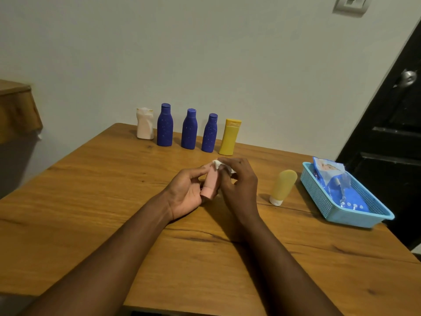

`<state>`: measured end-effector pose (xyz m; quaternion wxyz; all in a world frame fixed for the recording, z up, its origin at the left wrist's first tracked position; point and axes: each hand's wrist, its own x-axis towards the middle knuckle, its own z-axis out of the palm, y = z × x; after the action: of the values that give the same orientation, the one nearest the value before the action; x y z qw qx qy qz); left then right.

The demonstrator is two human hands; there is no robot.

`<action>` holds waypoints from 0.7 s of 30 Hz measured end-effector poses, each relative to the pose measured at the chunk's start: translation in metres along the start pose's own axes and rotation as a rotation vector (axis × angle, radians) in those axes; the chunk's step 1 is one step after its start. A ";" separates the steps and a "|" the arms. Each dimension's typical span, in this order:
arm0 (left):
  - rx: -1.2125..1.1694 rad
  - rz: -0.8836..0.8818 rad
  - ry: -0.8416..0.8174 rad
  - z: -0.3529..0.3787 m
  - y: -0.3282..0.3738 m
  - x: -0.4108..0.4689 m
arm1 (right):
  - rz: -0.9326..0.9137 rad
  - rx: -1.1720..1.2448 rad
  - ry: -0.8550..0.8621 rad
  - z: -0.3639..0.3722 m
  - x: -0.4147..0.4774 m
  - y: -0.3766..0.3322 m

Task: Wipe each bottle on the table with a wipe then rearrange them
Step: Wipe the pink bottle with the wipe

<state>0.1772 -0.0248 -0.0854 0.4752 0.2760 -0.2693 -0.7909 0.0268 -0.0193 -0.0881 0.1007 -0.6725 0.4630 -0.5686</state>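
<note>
My left hand (185, 192) holds a small pink tube bottle (211, 182) above the table's middle, cap pointing toward me. My right hand (239, 182) presses a white wipe (218, 163) against the tube's far end. Along the wall stand a white bottle (145, 123), three blue bottles (165, 125) (189, 129) (209, 133) and a yellow bottle (229, 137), all upright in a row. A pale yellow tube bottle (283, 187) stands on its white cap to the right of my hands.
A light blue plastic basket (319, 195) at the table's right edge holds a blue wipe pack (335, 181). The wooden table (114, 201) meets the wall at the back. A dark door (391, 133) is at the right.
</note>
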 end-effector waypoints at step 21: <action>-0.019 0.139 0.143 0.002 0.001 0.002 | 0.057 -0.049 -0.263 -0.004 -0.011 -0.008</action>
<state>0.1759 -0.0265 -0.0841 0.5496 0.3080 -0.2458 -0.7367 0.0277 -0.0054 -0.0887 0.1600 -0.7301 0.4784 -0.4610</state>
